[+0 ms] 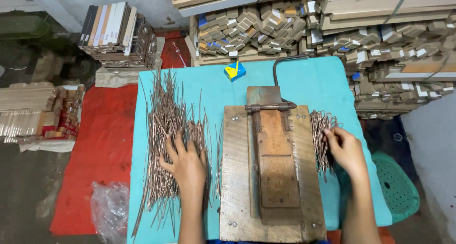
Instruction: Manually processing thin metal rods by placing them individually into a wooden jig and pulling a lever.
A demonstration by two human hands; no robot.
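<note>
My left hand [186, 164] lies flat with spread fingers on a big loose pile of thin straight metal wires [166, 125] on the left of a turquoise table [313, 82]. My right hand [346, 150] rests on a smaller heap of bent wire pieces [319, 127] at the table's right side, fingers curled into them. Between my hands stands a wooden board [235, 177] carrying a hinged wood-and-metal press [270, 149] with a curved metal handle [280, 63] at its far end.
A small blue and yellow box [235, 70] sits at the table's far edge. Stacks of wooden offcuts [256, 30] and boards [114, 30] line the back and left. A red mat [99, 144], a clear plastic bag [110, 210] and a green stool [396, 187] surround the table.
</note>
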